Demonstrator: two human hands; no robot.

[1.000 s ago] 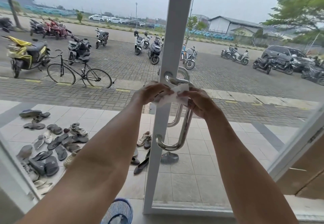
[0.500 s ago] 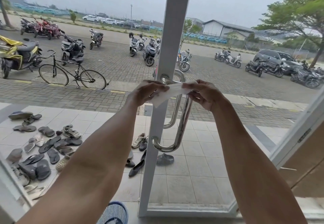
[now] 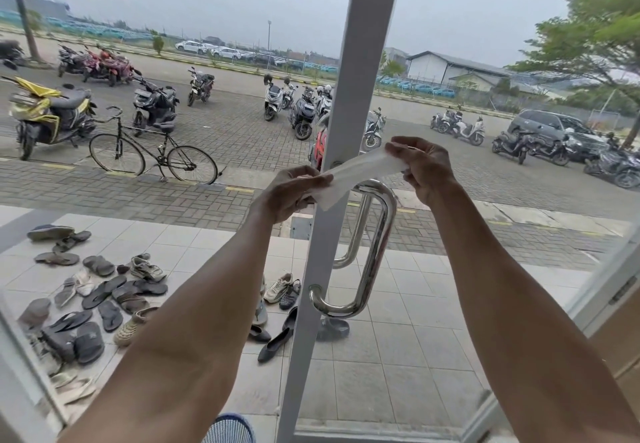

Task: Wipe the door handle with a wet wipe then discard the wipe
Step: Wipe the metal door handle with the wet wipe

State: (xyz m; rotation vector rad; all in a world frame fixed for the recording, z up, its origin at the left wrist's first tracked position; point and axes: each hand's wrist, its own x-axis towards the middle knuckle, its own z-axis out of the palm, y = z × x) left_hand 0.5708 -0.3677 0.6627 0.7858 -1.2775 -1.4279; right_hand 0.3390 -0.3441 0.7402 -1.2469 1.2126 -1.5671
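Hands, left hand and right hand, pinch the wet wipe taut just above the door handle

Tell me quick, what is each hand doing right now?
Left hand: closed, pinching the lower end of the wet wipe.
Right hand: closed, pinching the upper end of the same wipe.

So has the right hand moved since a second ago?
Yes: the right hand has moved right and up, away from the door handle, stretching the wet wipe.
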